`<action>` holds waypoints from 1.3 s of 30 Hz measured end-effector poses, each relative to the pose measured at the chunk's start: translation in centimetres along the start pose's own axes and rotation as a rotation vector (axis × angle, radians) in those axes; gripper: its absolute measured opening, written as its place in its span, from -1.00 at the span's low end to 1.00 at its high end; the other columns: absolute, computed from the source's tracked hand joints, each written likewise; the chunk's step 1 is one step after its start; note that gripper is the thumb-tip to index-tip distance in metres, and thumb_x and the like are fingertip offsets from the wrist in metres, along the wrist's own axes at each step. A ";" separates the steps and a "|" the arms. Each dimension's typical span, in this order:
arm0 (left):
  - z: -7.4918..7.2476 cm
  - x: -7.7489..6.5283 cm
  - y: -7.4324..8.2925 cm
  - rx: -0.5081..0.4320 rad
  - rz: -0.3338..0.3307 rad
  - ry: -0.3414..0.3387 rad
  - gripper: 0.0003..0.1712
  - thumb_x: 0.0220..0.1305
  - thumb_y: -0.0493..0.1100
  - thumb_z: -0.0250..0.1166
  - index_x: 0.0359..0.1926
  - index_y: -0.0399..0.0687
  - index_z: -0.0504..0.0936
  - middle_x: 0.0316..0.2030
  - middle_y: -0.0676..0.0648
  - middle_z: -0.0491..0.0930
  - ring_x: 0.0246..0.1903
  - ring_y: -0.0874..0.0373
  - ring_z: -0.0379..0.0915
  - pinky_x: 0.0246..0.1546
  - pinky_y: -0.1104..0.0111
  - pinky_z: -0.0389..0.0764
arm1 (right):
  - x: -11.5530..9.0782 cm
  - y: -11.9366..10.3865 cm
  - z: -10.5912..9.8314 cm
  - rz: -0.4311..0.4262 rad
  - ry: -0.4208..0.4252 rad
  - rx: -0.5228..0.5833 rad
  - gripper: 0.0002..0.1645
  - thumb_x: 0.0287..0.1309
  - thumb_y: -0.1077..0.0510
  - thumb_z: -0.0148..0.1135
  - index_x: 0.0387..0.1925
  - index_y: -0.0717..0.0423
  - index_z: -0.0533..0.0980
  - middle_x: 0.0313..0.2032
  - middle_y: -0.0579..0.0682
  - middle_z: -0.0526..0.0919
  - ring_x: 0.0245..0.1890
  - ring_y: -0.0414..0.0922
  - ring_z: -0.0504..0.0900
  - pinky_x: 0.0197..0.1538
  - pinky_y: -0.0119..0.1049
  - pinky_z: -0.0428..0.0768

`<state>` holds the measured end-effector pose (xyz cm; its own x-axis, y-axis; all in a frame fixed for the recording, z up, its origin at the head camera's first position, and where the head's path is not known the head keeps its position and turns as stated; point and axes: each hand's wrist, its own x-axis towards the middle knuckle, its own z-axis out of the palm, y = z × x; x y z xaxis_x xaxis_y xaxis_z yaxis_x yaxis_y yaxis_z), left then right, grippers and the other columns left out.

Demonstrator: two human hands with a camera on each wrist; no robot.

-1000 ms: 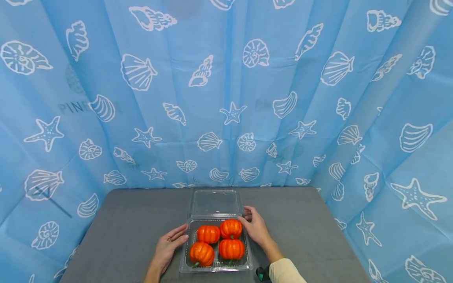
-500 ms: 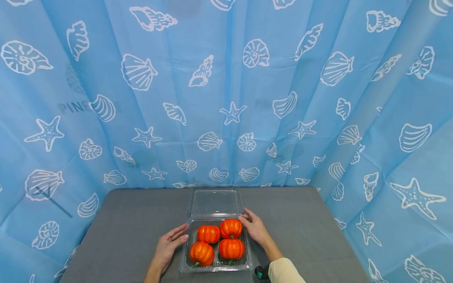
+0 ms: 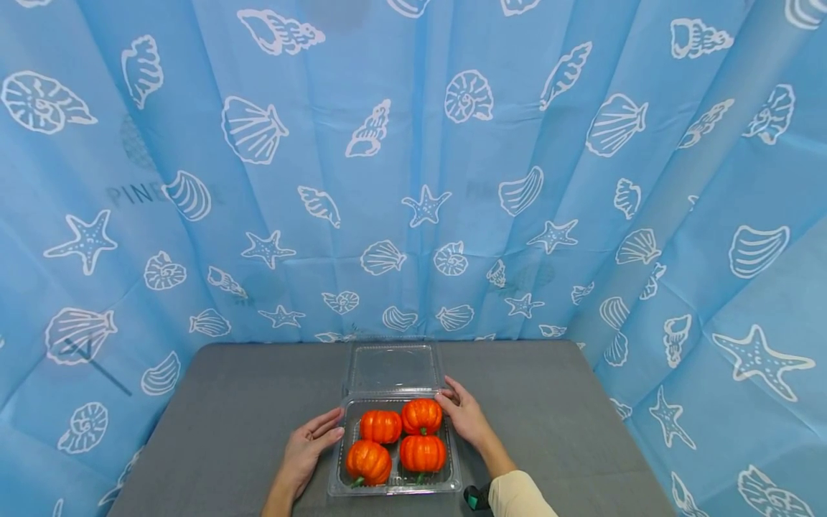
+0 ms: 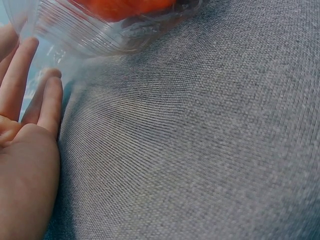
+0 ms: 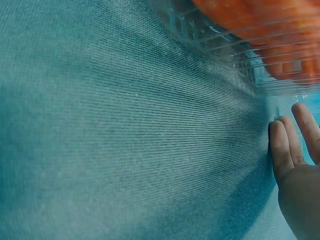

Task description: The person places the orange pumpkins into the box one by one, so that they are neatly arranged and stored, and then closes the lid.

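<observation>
A clear plastic clamshell box [image 3: 395, 491] lies with its lid [image 3: 394, 370] folded back toward the far side. Inside its base sit several small orange pumpkins [image 3: 423, 454] with green stems. My left hand [image 3: 306, 446] is at the box's left side, fingertips and thumb right at the rim. On the opposite side, my right hand [image 3: 470, 416] has its fingertips at the far right corner, near the hinge. Extended fingers [image 4: 50, 102] show beside the ribbed plastic wall in the left wrist view. Straight fingers [image 5: 282, 142] also appear below the box in the right wrist view.
The box rests on a grey cloth-covered table [image 3: 258, 395]. Around the table hangs a blue curtain [image 3: 388, 179] printed with white shells and starfish. A dark band [image 3: 477, 497] sits at the right wrist, next to a cream sleeve [image 3: 520, 495].
</observation>
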<state>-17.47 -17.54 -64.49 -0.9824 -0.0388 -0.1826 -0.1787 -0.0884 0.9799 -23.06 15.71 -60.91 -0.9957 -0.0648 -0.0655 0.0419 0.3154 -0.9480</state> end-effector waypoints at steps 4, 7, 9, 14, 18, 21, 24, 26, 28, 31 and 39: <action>-0.1 -0.1 0.0 0.001 -0.006 0.000 -0.39 0.20 -0.15 0.50 0.28 -0.12 0.61 0.25 -0.14 0.64 0.07 0.51 0.59 0.03 0.63 0.56 | 0.0 0.1 0.1 0.008 -0.002 -0.004 -0.31 0.44 0.12 0.20 0.47 0.30 0.26 0.18 0.33 0.62 0.11 0.12 0.66 0.12 -0.04 0.69; -0.1 0.0 -0.1 0.001 -0.011 0.001 -0.38 0.20 -0.14 0.50 0.28 -0.11 0.61 0.25 -0.13 0.64 0.07 0.51 0.59 0.03 0.62 0.56 | 0.0 0.1 0.2 0.011 0.002 -0.004 -0.30 0.43 0.11 0.21 0.48 0.26 0.26 0.20 0.32 0.62 0.10 0.11 0.67 0.10 -0.08 0.70; -0.1 0.0 -0.1 0.004 -0.015 0.002 -0.38 0.19 -0.13 0.50 0.28 -0.10 0.61 0.25 -0.12 0.64 0.07 0.50 0.59 0.04 0.62 0.56 | 0.1 0.2 0.2 0.014 0.010 0.006 -0.29 0.42 0.11 0.23 0.48 0.23 0.27 0.20 0.30 0.62 0.09 0.09 0.67 0.08 -0.11 0.71; 0.0 0.0 0.0 0.017 -0.017 0.000 -0.38 0.20 -0.11 0.50 0.29 -0.09 0.61 0.25 -0.11 0.64 0.08 0.51 0.58 0.04 0.62 0.56 | 0.1 0.2 0.2 -0.017 0.018 0.011 -0.28 0.41 0.12 0.25 0.47 0.26 0.27 0.19 0.32 0.63 0.06 0.10 0.69 0.04 -0.19 0.72; 0.0 0.1 0.1 0.022 -0.018 0.003 -0.39 0.20 -0.11 0.50 0.28 -0.08 0.62 0.24 -0.10 0.65 0.08 0.51 0.57 0.04 0.62 0.55 | 0.1 0.1 0.1 -0.039 0.041 -0.019 -0.31 0.39 0.12 0.27 0.45 0.24 0.31 0.16 0.30 0.66 0.06 0.10 0.69 -0.02 -0.35 0.68; -0.1 0.1 0.1 0.029 -0.013 0.002 -0.38 0.19 -0.11 0.51 0.28 -0.08 0.62 0.24 -0.10 0.64 0.08 0.52 0.57 0.04 0.63 0.54 | 0.1 0.0 0.1 -0.049 0.058 -0.035 -0.31 0.36 0.11 0.30 0.43 0.20 0.34 0.14 0.28 0.68 0.05 0.09 0.69 -0.06 -0.44 0.62; -0.1 0.1 0.0 0.038 -0.002 0.002 -0.37 0.19 -0.11 0.51 0.29 -0.09 0.61 0.24 -0.10 0.64 0.08 0.52 0.57 0.05 0.63 0.54 | 0.2 -0.1 0.1 -0.072 0.063 -0.023 -0.29 0.33 0.15 0.33 0.43 0.20 0.33 0.13 0.30 0.68 0.04 0.11 0.70 -0.08 -0.46 0.61; -0.1 0.2 0.0 0.041 0.003 0.005 -0.37 0.19 -0.11 0.50 0.29 -0.09 0.61 0.24 -0.11 0.64 0.07 0.50 0.58 0.05 0.63 0.54 | 0.2 -0.2 0.1 -0.078 0.065 -0.001 -0.26 0.31 0.19 0.34 0.45 0.20 0.31 0.13 0.31 0.68 0.04 0.12 0.70 -0.08 -0.47 0.61; -0.1 0.2 -0.1 0.043 0.007 0.006 -0.37 0.20 -0.12 0.50 0.29 -0.10 0.60 0.24 -0.11 0.64 0.07 0.48 0.60 0.05 0.62 0.55 | 0.3 -0.3 0.1 -0.089 0.063 0.017 -0.24 0.30 0.23 0.34 0.46 0.21 0.28 0.13 0.32 0.68 0.03 0.12 0.71 -0.10 -0.48 0.61; -0.1 0.2 -0.2 0.036 0.011 0.009 -0.38 0.20 -0.14 0.50 0.29 -0.12 0.60 0.24 -0.12 0.65 0.06 0.43 0.62 0.04 0.61 0.56 | 0.4 -0.4 0.1 -0.089 0.058 0.064 -0.23 0.29 0.28 0.34 0.46 0.23 0.27 0.13 0.34 0.67 0.01 0.09 0.72 -0.14 -0.50 0.62; -0.1 0.1 -0.1 0.025 0.022 0.004 -0.39 0.20 -0.17 0.49 0.28 -0.16 0.61 0.23 -0.14 0.65 0.06 0.46 0.61 0.03 0.61 0.58 | 0.7 -0.5 0.0 -0.029 0.037 0.181 -0.30 0.31 0.29 0.31 0.42 0.22 0.30 0.17 0.38 0.64 -0.03 -0.12 0.73 -0.12 -0.47 0.65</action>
<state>-17.54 -17.64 -64.59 -0.9859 -0.0441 -0.1616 -0.1587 -0.0622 0.9854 -23.80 15.46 -60.45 -0.9989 -0.0357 -0.0288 0.0236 0.1383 -0.9901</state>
